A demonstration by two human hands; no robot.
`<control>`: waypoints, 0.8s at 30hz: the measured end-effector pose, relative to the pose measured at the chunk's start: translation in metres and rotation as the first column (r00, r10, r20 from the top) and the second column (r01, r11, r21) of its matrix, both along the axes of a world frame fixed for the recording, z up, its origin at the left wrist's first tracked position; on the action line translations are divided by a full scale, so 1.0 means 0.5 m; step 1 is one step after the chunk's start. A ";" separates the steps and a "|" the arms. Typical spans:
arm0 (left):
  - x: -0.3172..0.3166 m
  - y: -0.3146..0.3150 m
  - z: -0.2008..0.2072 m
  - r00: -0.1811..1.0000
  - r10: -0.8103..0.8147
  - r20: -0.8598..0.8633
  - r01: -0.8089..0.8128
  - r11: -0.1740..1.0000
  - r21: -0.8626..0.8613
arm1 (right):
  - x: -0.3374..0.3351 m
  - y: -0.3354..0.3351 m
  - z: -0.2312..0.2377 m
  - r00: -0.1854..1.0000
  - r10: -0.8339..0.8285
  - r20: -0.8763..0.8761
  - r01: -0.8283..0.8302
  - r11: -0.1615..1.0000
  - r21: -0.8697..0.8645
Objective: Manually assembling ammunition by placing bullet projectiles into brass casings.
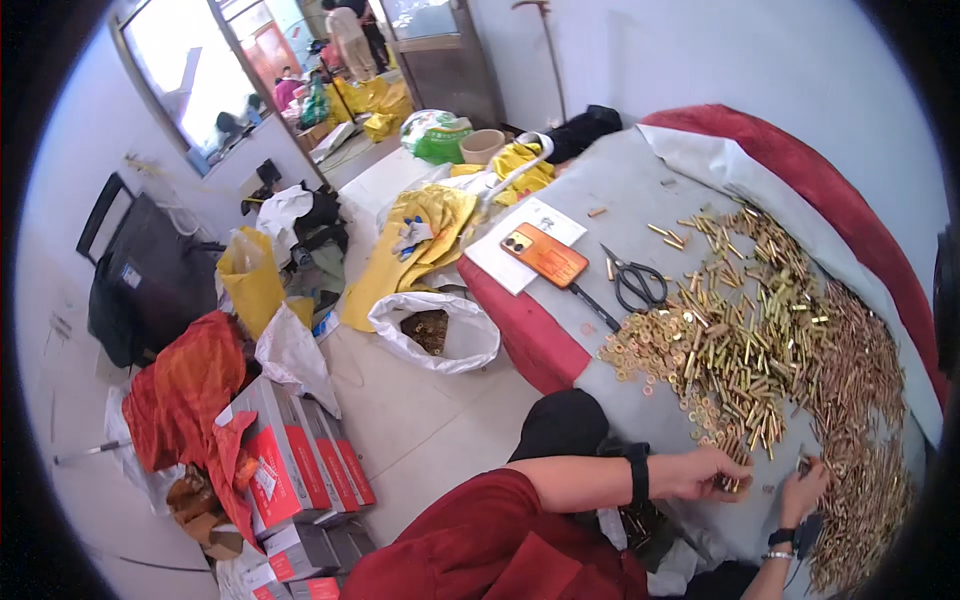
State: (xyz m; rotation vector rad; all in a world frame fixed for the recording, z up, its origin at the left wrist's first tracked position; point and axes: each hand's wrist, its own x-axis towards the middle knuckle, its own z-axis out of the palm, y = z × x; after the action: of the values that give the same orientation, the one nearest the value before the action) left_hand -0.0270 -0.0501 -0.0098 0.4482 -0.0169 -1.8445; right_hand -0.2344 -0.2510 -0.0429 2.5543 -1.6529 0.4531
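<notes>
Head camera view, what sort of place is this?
Probably a small-parts workshop: brass-coloured metal cylinders and washers lie heaped on a covered table, and an open white sack stands on the tiled floor.

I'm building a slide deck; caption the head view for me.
Left hand holding brass-coloured pieces, right hand beside the heap on a grey cover; black scissors and an orange phone lie beyond.

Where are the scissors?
In the head view, the scissors lie right of centre on the grey cloth, just right of the orange phone and above the rings.
</notes>
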 end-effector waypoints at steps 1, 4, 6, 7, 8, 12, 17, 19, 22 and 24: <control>0.003 -0.006 -0.013 0.999 -0.024 0.035 0.024 1.000 -0.006 | 0.000 0.003 -0.010 0.996 0.076 0.053 -0.075 0.997 -0.022; 0.030 -0.007 -0.026 0.995 -0.066 0.079 0.070 0.996 -0.049 | 0.088 0.083 0.086 0.949 0.193 0.249 -0.221 0.971 0.089; 0.042 -0.001 -0.003 0.982 -0.026 0.184 0.009 0.996 0.091 | 0.060 0.063 0.072 0.918 0.345 0.193 -0.302 0.927 -0.221; 0.063 0.012 -0.009 0.986 0.007 0.168 -0.025 0.994 0.106 | 0.077 0.075 0.102 0.931 0.272 0.243 -0.246 0.960 -0.131; 0.081 0.016 -0.013 0.976 -0.011 0.219 -0.009 0.996 0.092 | 0.067 0.074 0.119 0.933 0.242 0.266 -0.208 0.967 -0.148; 0.080 0.005 0.040 0.967 -0.016 0.254 -0.014 0.993 0.118 | -0.085 0.057 0.134 0.963 -0.151 0.222 0.170 0.983 -0.070; 0.050 0.006 0.054 0.952 -0.064 0.299 0.017 0.987 0.157 | -0.195 0.093 0.116 0.929 -0.280 0.242 0.277 0.960 0.048; 0.047 0.014 0.054 0.952 -0.071 0.298 0.021 0.985 0.169 | -0.172 0.102 0.108 0.962 -0.146 0.229 0.158 0.987 -0.035; 0.055 0.025 0.050 0.956 -0.074 0.284 0.023 0.983 0.180 | -0.097 0.117 0.111 0.951 0.013 0.309 -0.055 0.990 0.126; 0.060 0.030 0.045 0.961 -0.080 0.266 0.032 0.983 0.180 | -0.052 0.139 0.111 0.950 0.108 0.292 -0.166 0.969 0.184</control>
State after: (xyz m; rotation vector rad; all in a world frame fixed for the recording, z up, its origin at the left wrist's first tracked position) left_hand 0.0030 -0.0353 0.0128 0.8299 -0.0559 -1.8344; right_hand -0.2605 -0.1814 0.0124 2.8867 -1.6918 0.7210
